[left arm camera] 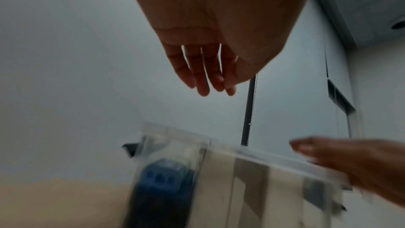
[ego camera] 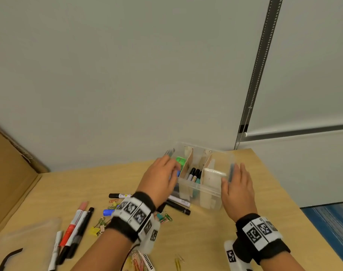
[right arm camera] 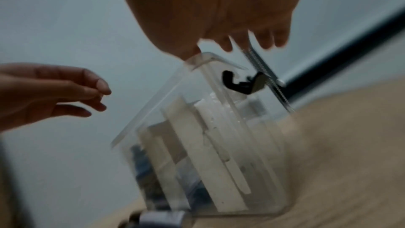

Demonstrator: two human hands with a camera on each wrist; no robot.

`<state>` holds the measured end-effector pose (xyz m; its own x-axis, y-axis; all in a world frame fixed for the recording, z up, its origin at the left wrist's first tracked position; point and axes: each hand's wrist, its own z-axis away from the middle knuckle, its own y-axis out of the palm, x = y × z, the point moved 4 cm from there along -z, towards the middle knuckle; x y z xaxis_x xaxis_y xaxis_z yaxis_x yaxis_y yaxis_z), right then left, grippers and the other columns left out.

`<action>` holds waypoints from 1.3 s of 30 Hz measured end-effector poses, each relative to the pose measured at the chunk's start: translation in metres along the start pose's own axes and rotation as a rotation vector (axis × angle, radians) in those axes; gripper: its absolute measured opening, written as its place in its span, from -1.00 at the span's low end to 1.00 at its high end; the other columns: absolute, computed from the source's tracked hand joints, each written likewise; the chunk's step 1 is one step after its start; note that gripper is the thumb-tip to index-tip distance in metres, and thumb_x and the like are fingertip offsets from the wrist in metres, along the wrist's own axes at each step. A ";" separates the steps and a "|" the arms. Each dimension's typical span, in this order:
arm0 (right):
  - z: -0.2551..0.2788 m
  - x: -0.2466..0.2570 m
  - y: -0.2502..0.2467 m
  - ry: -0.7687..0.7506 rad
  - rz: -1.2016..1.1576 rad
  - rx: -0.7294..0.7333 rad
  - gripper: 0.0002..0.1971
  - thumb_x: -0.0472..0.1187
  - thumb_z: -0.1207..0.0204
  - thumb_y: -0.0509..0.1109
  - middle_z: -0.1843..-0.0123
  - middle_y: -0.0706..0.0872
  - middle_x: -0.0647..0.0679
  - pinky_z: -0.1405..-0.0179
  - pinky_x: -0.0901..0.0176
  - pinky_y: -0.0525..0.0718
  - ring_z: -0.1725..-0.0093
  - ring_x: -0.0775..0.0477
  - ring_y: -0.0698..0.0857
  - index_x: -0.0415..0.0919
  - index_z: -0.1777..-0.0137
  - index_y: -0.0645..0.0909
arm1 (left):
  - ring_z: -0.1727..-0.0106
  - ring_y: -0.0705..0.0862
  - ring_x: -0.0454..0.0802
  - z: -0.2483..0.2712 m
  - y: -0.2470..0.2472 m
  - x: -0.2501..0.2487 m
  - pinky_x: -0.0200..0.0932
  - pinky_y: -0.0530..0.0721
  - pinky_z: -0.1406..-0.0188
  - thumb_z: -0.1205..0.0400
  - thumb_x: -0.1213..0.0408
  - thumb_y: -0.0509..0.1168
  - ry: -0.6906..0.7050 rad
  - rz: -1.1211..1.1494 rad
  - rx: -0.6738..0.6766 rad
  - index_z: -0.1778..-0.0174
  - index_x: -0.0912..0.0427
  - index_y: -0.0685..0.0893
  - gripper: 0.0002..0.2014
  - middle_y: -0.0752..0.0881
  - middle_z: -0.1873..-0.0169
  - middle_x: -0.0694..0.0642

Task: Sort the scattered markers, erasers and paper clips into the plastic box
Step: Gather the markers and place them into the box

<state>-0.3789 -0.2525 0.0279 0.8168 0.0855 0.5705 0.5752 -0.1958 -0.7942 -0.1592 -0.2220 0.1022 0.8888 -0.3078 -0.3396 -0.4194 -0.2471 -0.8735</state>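
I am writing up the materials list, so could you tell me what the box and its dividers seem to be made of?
Plastic box: clear, glossy plastic, since the contents show through its walls. Dividers: apparently tan, matte cardboard, thin, flat and opaque.

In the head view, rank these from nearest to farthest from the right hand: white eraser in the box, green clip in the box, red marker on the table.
From the right hand:
1. White eraser, right compartment, beside the fingers.
2. Green clip, left compartment.
3. Red marker, far left on the table.
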 end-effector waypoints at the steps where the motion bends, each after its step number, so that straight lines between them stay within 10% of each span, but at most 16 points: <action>1: 0.008 0.012 -0.007 -0.095 0.017 -0.095 -0.48 -0.03 -0.67 0.04 -0.64 0.16 -0.13 -0.59 -0.09 0.20 -0.62 -0.16 0.14 -0.17 -0.59 0.17 | -0.05 0.50 -0.21 0.015 0.004 0.005 -0.27 0.53 -0.08 -0.68 0.17 0.11 -0.027 0.004 0.022 -0.08 -0.04 0.57 -0.85 0.53 0.01 -0.15; 3: 0.026 0.040 -0.013 -0.348 0.035 -0.188 -0.61 -0.05 -0.60 0.08 -0.41 0.41 -0.04 -0.42 0.00 0.40 -0.44 -0.07 0.35 -0.09 -0.40 0.39 | -0.04 0.48 -0.17 0.038 0.025 0.015 -0.22 0.53 -0.10 -0.68 0.19 0.12 -0.060 -0.018 0.131 -0.05 -0.05 0.57 -0.86 0.54 0.01 -0.13; 6: 0.046 0.067 0.016 -0.605 0.090 0.056 -0.76 -0.19 -0.55 0.16 -0.11 0.58 0.07 -0.12 0.24 0.52 -0.14 0.04 0.54 -0.06 -0.15 0.57 | -0.24 0.49 -0.05 0.059 0.069 0.029 -0.09 0.51 -0.29 -0.66 0.29 0.14 -0.061 -0.113 0.380 -0.36 -0.01 0.52 -0.66 0.54 -0.28 -0.05; 11: 0.044 0.061 0.086 -0.522 0.258 0.466 -0.53 -0.39 -0.59 0.15 -0.44 0.41 -0.10 -0.39 0.12 0.45 -0.39 -0.11 0.42 -0.19 -0.51 0.34 | -0.45 0.38 0.17 0.064 0.111 0.031 0.07 0.45 -0.40 -0.62 0.44 0.16 0.008 -0.253 0.567 -0.58 0.10 0.28 -0.43 0.34 -0.53 0.11; 15: 0.043 0.063 0.105 -0.502 0.393 0.514 -0.50 -0.32 -0.64 0.14 -0.50 0.33 -0.17 -0.48 0.07 0.39 -0.47 -0.16 0.34 -0.24 -0.58 0.22 | -0.42 0.36 0.24 0.064 0.115 0.029 0.16 0.49 -0.35 -0.63 0.46 0.15 -0.040 -0.323 0.622 -0.53 0.21 0.34 -0.50 0.32 -0.50 0.18; 23: 0.044 0.056 0.101 -0.409 0.412 0.479 -0.62 -0.35 -0.61 0.19 -0.44 0.42 -0.16 -0.34 0.12 0.53 -0.38 -0.13 0.48 -0.22 -0.43 0.39 | -0.18 0.54 0.26 0.073 0.103 0.025 0.03 0.45 0.14 -0.63 0.46 0.19 -0.030 -0.360 0.630 -0.32 0.23 0.49 -0.68 0.46 -0.30 0.20; 32: 0.043 0.098 -0.007 -0.502 -0.110 0.178 -0.82 -0.02 -0.56 0.22 0.12 0.63 0.16 0.17 0.33 0.70 0.19 0.19 0.66 -0.04 -0.01 0.60 | 0.04 0.66 -0.03 0.078 0.048 0.039 -0.14 0.66 0.13 -0.72 0.17 0.09 -0.085 -0.209 0.322 -0.34 -0.03 0.42 -0.73 0.52 -0.24 -0.09; 39: 0.006 0.105 -0.070 -0.385 -0.284 -0.161 -0.72 -0.16 -0.61 0.33 0.07 0.73 0.13 0.09 0.43 0.68 0.15 0.25 0.72 -0.10 -0.30 0.61 | 0.15 0.68 -0.18 0.092 0.006 0.062 -0.23 0.68 0.20 -0.71 0.17 0.12 -0.223 -0.038 0.136 -0.30 -0.13 0.46 -0.75 0.62 -0.16 -0.23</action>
<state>-0.3333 -0.2243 0.1425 0.6034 0.5055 0.6167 0.7879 -0.2584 -0.5590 -0.0897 -0.1575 0.0441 0.9285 -0.0867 -0.3609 -0.3696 -0.1244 -0.9208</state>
